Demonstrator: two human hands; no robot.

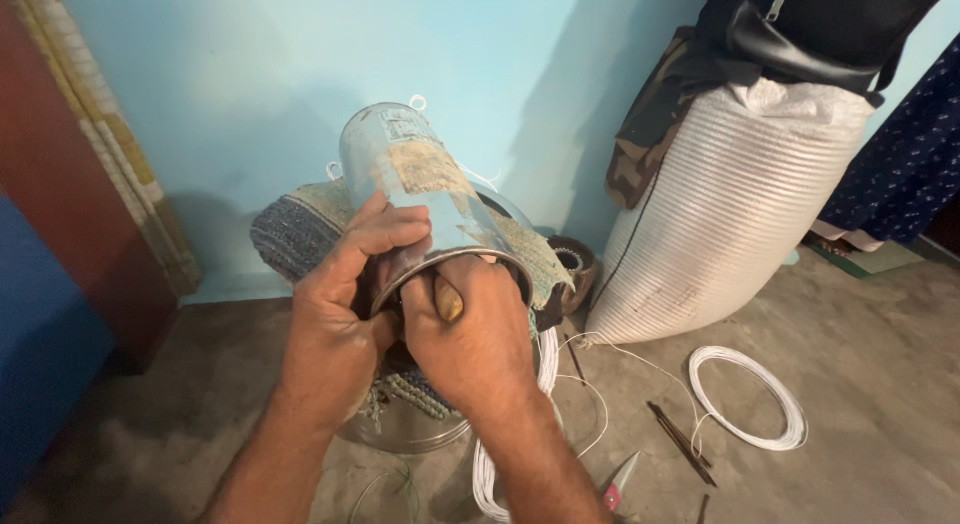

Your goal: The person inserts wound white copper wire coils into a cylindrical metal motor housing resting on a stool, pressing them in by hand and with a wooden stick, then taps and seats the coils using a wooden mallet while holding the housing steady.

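My left hand [345,284] clamps the can [430,199], long axis tilting away up-left; my right hand [470,329] grips its near rim.

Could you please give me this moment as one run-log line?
left hand: grips metal can | right hand: at can rim | white wire coil: on floor

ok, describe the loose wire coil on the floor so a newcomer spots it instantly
Start at the big white woven sack leaning against the blue wall. On the concrete floor just in front of it lies the white wire coil, a flat open ring. Unlike the other white coil by the right hand, nothing touches it.
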